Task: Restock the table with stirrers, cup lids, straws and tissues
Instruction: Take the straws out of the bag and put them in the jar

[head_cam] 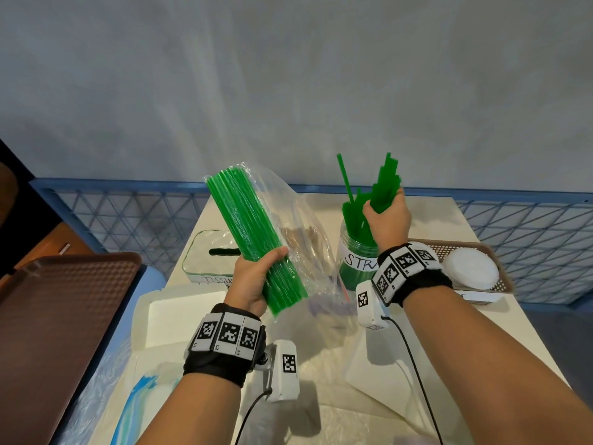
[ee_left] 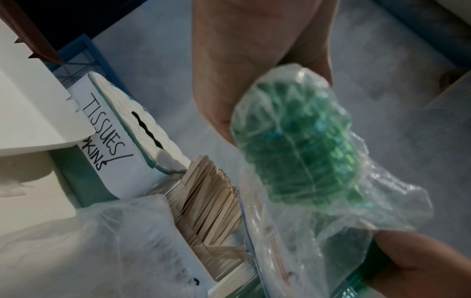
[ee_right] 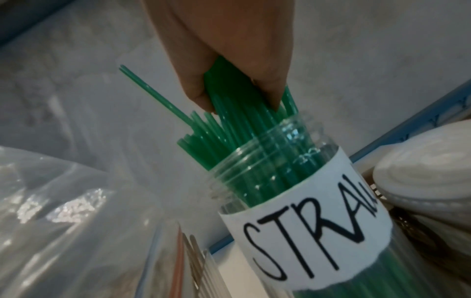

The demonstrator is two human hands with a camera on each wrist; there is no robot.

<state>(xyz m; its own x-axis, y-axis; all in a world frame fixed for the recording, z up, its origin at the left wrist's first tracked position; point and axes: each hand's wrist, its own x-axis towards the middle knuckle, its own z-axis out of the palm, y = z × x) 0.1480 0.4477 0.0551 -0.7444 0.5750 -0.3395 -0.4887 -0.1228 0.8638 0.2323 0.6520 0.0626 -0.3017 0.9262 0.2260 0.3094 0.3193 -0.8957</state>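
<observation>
While right hand (head_cam: 386,216) grips straws (head_cam: 382,187), jar (ee_right: 267,171) rim stays crowded.

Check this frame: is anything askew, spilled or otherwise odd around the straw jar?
One green straw sticks out of the straw jar at a slant, leaning left, apart from the bunch in the right hand. Nothing looks spilled. The left hand holds the bagged straws clear of the table.

Both forearms reach forward; the left hand (head_cam: 253,284) is curled in a grip, the right hand (head_cam: 386,216) likewise (wrist bent down).
</observation>
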